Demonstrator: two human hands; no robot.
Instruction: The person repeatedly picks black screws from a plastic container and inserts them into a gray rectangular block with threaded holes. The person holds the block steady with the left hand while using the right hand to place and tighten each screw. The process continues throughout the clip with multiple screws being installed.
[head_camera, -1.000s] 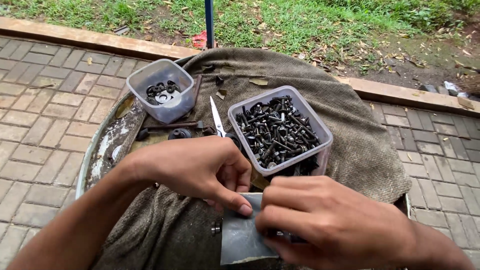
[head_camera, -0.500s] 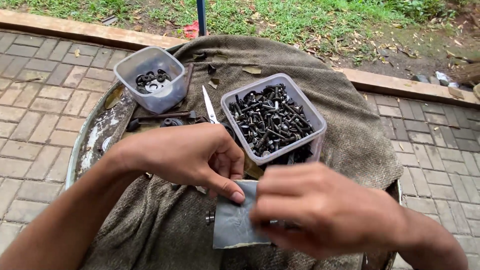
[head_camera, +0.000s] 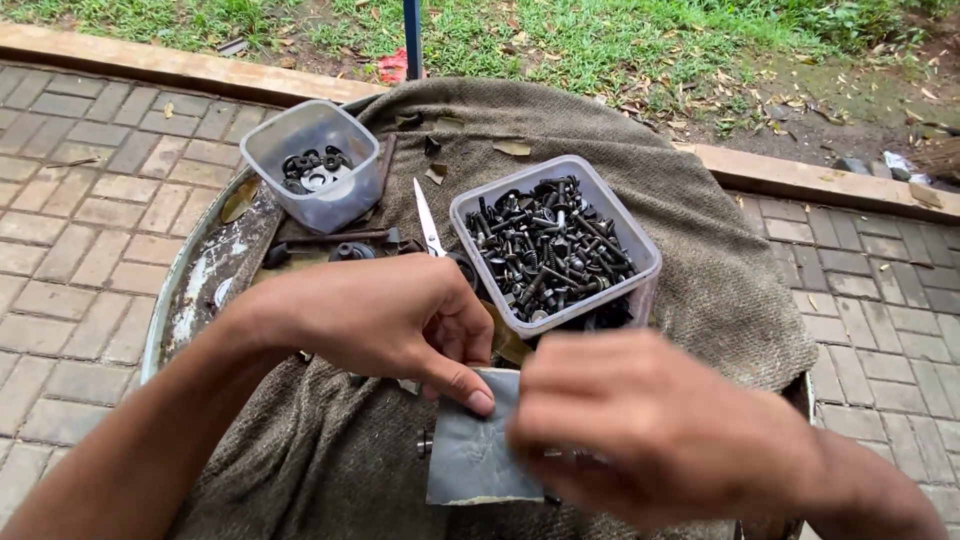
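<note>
left hand (head_camera: 375, 320): thumb pressed flat on top edge of grey sheet (head_camera: 480, 455), other fingers curled in, pinning it
right hand (head_camera: 650, 430): blurred, fingers curled over sheet's right edge; grip can't tell
grey sheet: under both thumbs, lying on burlap cloth (head_camera: 700, 240)
screw tub (head_camera: 553, 250): just beyond the fingertips
washer tub (head_camera: 315, 165): well beyond left knuckles
scissors (head_camera: 428, 222): between the tubs

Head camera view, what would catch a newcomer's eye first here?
Probably the two hands low in the middle, the left hand pressing its thumb on a small grey sheet that the blurred right hand also grips. Just behind them sits a clear tub of dark screws, with a smaller tub of washers at upper left on the brown cloth.
</note>
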